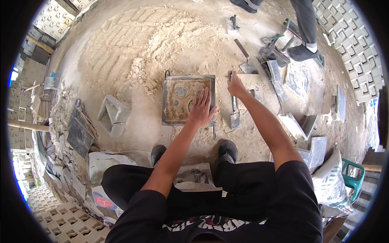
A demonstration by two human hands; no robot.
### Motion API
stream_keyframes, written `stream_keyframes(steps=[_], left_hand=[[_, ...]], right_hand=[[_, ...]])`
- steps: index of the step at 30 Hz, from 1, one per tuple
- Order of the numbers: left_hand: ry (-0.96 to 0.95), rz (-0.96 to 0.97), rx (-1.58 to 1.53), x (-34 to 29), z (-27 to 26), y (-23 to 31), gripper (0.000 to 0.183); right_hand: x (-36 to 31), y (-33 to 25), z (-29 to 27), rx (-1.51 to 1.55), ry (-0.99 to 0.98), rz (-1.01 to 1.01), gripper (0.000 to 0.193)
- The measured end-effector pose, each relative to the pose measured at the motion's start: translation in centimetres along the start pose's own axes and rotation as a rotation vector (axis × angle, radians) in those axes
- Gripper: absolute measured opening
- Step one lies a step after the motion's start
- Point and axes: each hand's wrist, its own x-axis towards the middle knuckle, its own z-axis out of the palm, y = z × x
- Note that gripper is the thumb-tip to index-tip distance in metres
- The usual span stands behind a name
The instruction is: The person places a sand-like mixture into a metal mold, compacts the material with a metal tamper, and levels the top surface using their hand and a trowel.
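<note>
A square metal mould (165, 101) filled with sandy material lies on the ground in front of me. Round dark discs (180, 91) show in its surface. My left hand (200, 107) lies flat on the filling at the right side, fingers stretched out and covering part of it. Just right of the mould, my right hand (236, 86) is closed around the handle of a small trowel (235, 120). The trowel's blade points toward me and rests on or just above the ground; I cannot tell which.
Beyond the mould spreads a wide sand heap (133, 44). Another trowel (248, 67) lies at far right, near metal mould parts (275, 52) and a co-worker's shoe (302, 52). A concrete block (113, 115) sits at left; a white sack (332, 182) and green chair (351, 178) stand at right.
</note>
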Motion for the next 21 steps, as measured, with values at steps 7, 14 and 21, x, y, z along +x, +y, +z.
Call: stream_keyframes(steps=[7, 14, 21], left_hand=[[0.108, -0.393, 0.266, -0.3, -3.3, -9.8, 0.068], [0.121, -0.638, 0.079, -4.8, -4.2, -13.1, 0.071], [0.082, -0.771, -0.088, -2.6, -3.9, -14.6, 0.072]], right_hand=[[-0.7, -0.1, 0.3, -0.015, -0.035, -0.013, 0.054], [-0.9, -0.5, 1.9, -0.043, -0.138, -0.005, 0.059], [-0.2, -0.5, 4.6, -0.09, -0.199, -0.005, 0.038]])
